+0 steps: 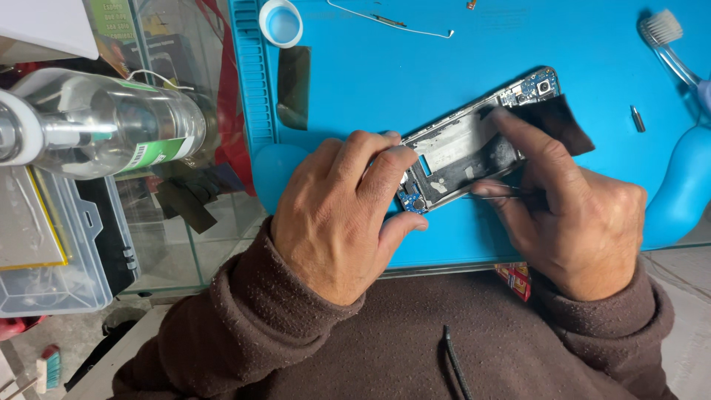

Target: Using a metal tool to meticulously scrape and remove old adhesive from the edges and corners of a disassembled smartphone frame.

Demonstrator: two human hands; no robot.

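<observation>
I see one opened phone frame (pixel 474 144) lying slantwise on the blue work mat (pixel 415 67), its circuit boards bare at both ends. My left hand (pixel 344 215) grips the frame's lower end, fingers curled tight round its edge. My right hand (pixel 574 215) is closed on thin metal tweezers (pixel 492 194), whose tips I cannot make out under the frame's edge, while its forefinger presses a dark film sheet (pixel 555 122) against the frame's upper half.

Round about I count one small round blue cup (pixel 281 22) at the mat's top edge, one dark strip (pixel 294 85) below it, one bent wire (pixel 392 22), one toothbrush (pixel 666 44) at the far right, one small metal bit (pixel 638 118) near it, and one blue blower bulb (pixel 685 185) close beside my right hand. Left of the mat, one clear bottle (pixel 104 122) lies on its side above one clear plastic organiser box (pixel 52 244) on the glass desk (pixel 215 244). Both hands hide the frame's near edge.
</observation>
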